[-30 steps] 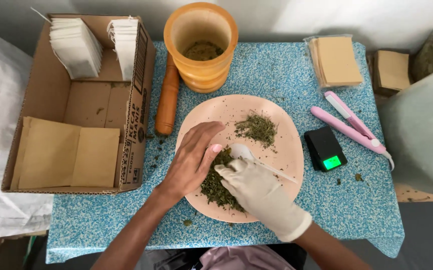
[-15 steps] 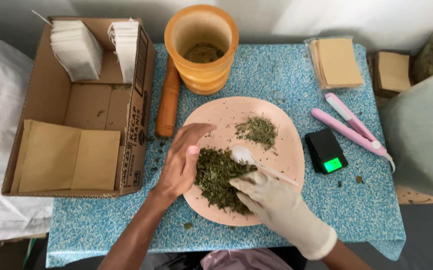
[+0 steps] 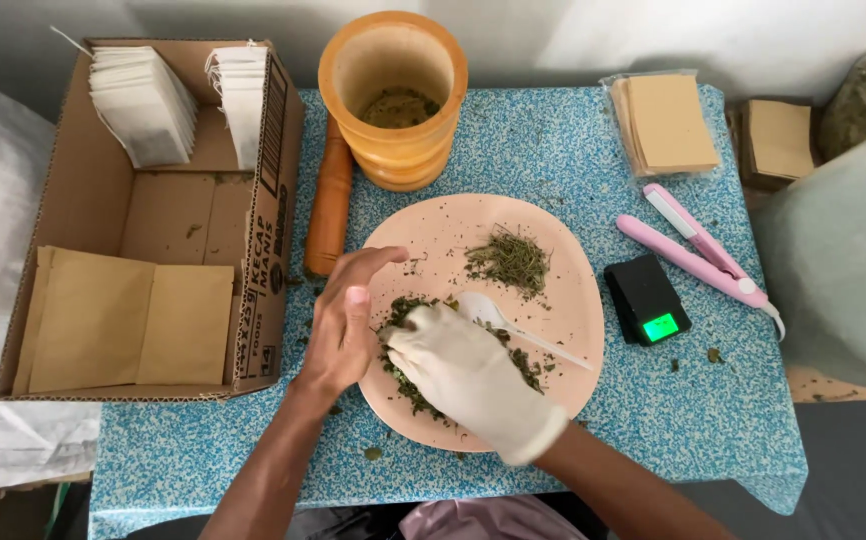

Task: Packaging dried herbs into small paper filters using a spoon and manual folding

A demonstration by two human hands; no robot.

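A round pink plate (image 3: 563,250) lies in the middle of the blue speckled table. A small heap of dried green herbs (image 3: 509,258) sits at its far side, and a larger pile (image 3: 408,385) lies near its front left. My right hand (image 3: 468,375), in a white glove, presses down on that larger pile with fingers closed over the herbs. My bare left hand (image 3: 343,325) rests at the plate's left rim beside the pile, fingers apart and holding nothing. A white plastic spoon (image 3: 513,325) lies on the plate just past the glove.
An orange wooden mortar (image 3: 393,95) and pestle (image 3: 330,205) stand behind the plate. A cardboard box (image 3: 268,200) at left holds white filter bags and brown envelopes. At right are a small black scale (image 3: 646,297), a pink sealer (image 3: 698,250), brown packets (image 3: 665,122) and a large translucent container (image 3: 838,270).
My gloved right hand came off the pile, then moved back left and now covers it. My left hand drew back from the herbs to the plate's left rim.
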